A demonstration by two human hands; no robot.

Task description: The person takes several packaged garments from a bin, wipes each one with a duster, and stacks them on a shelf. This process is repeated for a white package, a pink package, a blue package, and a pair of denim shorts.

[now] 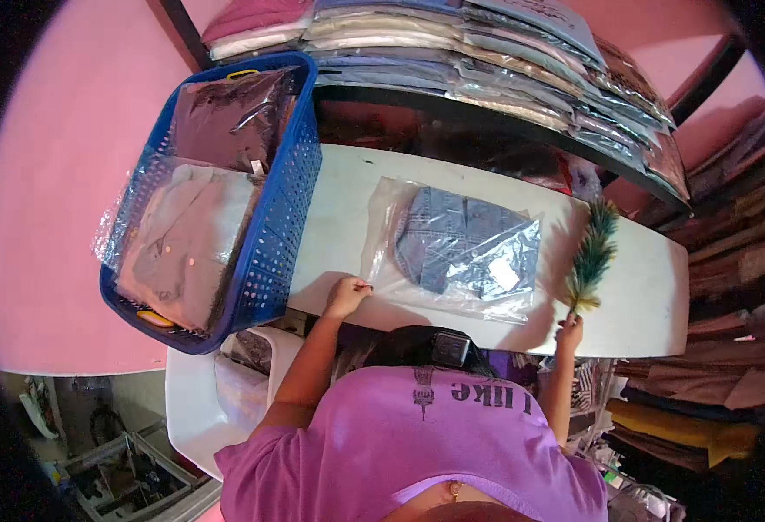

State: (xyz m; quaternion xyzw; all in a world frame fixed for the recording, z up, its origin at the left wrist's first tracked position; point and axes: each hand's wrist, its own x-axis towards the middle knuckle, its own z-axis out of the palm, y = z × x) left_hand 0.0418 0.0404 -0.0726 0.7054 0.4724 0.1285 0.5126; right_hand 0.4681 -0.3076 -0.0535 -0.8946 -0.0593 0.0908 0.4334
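Observation:
On the white table lies a clear plastic bag [465, 244] with a folded blue denim garment [456, 230] inside and a white label [503, 274] showing. My left hand [347, 296] is closed at the bag's lower left corner, its fingertips pinched on the plastic edge. To the right of the bag, my right hand [570, 331] grips the lower end of a green and yellow feather duster [593, 252]. The duster points up and away from me, apart from the bag.
A blue basket [265, 235] at left holds bagged clothes [187, 235]. Stacked packaged garments [452, 52] fill the shelf behind the white table [652, 287]. More folded clothes [704, 348] are piled at right. A white plastic chair [191, 400] stands below the basket.

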